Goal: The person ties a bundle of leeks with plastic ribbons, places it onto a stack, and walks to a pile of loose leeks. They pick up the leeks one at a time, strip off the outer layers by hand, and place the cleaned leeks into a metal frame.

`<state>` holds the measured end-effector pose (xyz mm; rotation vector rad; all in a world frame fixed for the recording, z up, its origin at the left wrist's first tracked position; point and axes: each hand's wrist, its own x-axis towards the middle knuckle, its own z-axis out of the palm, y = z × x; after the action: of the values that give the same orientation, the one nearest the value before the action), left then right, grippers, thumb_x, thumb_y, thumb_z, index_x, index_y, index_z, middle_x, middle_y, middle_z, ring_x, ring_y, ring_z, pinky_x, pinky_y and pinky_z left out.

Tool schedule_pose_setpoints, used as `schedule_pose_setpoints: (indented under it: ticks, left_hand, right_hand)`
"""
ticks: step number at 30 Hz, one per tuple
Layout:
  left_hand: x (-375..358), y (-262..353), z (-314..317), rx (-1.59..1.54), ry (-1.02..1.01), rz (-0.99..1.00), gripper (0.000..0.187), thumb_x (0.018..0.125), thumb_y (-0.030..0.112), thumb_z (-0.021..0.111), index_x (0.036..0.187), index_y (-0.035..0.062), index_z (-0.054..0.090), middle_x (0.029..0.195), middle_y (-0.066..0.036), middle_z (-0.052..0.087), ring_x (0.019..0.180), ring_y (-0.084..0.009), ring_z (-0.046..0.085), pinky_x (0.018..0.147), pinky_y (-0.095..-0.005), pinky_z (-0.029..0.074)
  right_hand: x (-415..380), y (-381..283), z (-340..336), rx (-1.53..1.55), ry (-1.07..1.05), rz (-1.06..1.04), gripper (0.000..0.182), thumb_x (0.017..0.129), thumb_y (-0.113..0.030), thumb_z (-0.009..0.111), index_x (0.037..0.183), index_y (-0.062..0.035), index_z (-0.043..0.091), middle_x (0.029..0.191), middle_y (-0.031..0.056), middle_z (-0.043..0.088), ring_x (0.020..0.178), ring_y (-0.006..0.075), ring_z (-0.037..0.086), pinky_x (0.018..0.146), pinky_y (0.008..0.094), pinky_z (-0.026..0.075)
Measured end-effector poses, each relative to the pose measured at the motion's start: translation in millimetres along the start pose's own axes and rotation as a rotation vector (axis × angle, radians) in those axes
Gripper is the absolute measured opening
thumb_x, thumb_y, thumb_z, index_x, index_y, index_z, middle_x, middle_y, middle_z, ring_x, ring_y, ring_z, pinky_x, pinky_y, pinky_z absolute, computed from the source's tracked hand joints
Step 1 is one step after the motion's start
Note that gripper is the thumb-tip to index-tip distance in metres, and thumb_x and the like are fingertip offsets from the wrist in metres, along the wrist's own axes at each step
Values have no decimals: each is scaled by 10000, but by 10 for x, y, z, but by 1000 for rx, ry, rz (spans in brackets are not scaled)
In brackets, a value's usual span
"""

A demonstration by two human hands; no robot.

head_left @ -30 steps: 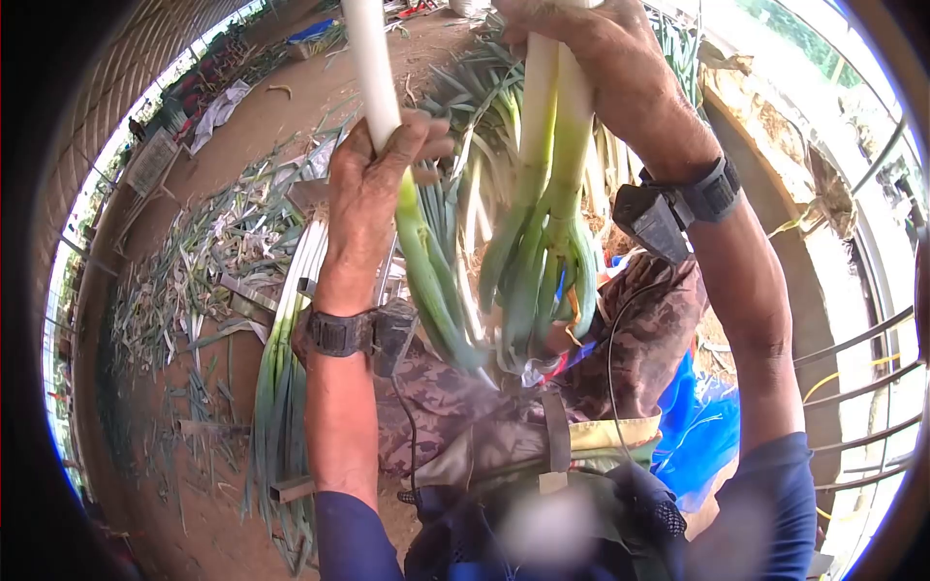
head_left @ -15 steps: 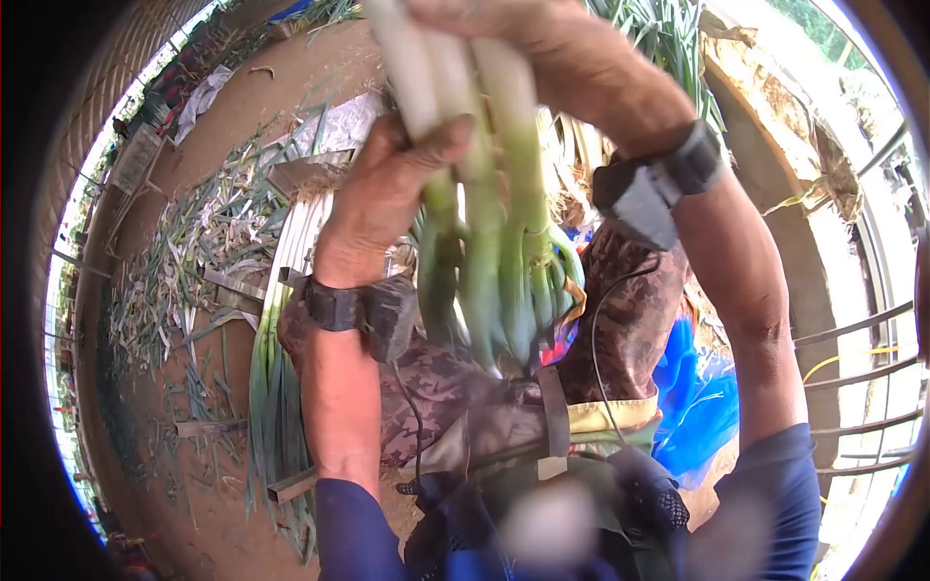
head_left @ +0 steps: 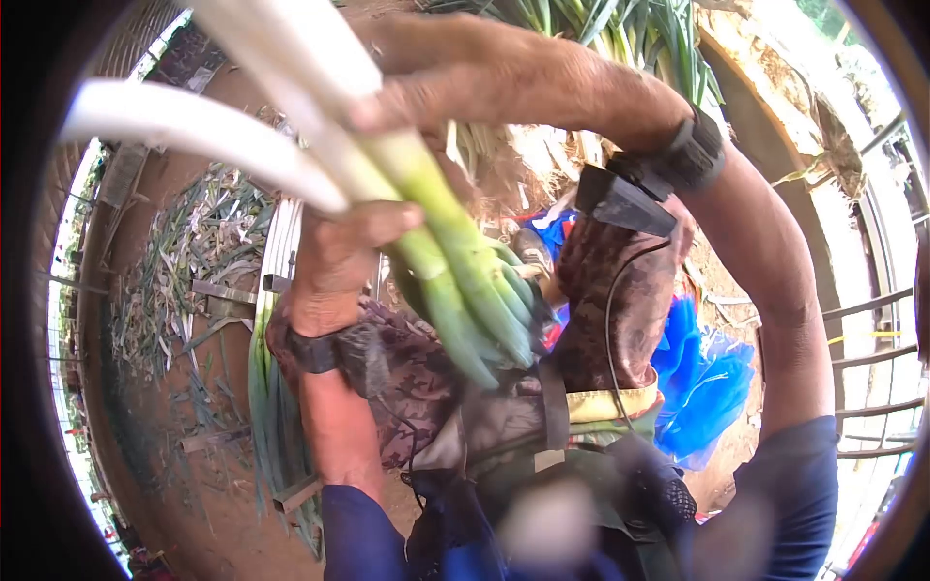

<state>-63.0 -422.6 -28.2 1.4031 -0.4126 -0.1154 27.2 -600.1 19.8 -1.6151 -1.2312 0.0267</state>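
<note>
Several long leeks point(head_left: 448, 221) are held slantwise over my lap, white ends up to the left and cut green tops down to the right. My left hand point(head_left: 334, 257) is closed round the stalks at their middle, thumb across the front. Higher up, my right hand point(head_left: 412, 87) bends round from the right and grips the white part; it is blurred, and most of its fingers are hidden behind the stalks. One white stalk sticks out separately to the left.
More leeks point(head_left: 262, 378) lie on a metal rack point(head_left: 215, 438) at my left. Leaf scraps point(head_left: 184, 281) litter the ground beyond. A leek pile point(head_left: 620, 39) is at the top. Blue plastic point(head_left: 693, 378) lies right of my leg, near metal bars point(head_left: 877, 358).
The leeks have tilted, their white ends swinging left, with one stalk splayed apart. My right hand has moved left and down along them. My left hand has shifted slightly left and down.
</note>
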Motion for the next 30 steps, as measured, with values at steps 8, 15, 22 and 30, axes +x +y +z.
schedule_pose_setpoints:
  ticks: [8, 15, 22, 30]
  left_hand:
    - [-316, 379, -717, -79, 108, 163, 651, 679, 167, 663, 1257, -46, 451, 1017, -227, 622, 1002, -358, 623, 935, -501, 508]
    - [-458, 517, -1021, -119, 216, 156, 623, 693, 163, 656, 1258, 1, 451, 1043, -179, 595, 1021, -353, 602, 955, -496, 488]
    - [-197, 277, -619, -37, 95, 79, 604, 632, 212, 708, 1171, -17, 564, 918, -171, 683, 858, -259, 664, 829, -377, 555]
    - [-45, -38, -84, -170, 66, -158, 650, 660, 74, 767, 1252, 18, 504, 1099, -79, 616, 947, -229, 640, 872, -353, 548]
  right_hand:
    - [-1013, 797, 743, -216, -289, 458, 208, 870, -224, 637, 802, -32, 678, 639, 113, 659, 561, 265, 655, 517, 383, 520]
    - [-2197, 1434, 1003, -579, -953, 706, 132, 824, -128, 588, 736, -59, 657, 820, 163, 681, 748, 282, 688, 593, 412, 532]
    - [-522, 564, 126, -97, -217, 447, 788, 809, -509, 725, 1371, -14, 479, 1264, 196, 605, 1189, 273, 579, 993, 391, 466]
    - [304, -224, 231, 603, 70, 337, 541, 845, -333, 740, 1224, 11, 566, 989, 119, 661, 890, 171, 642, 775, 309, 533]
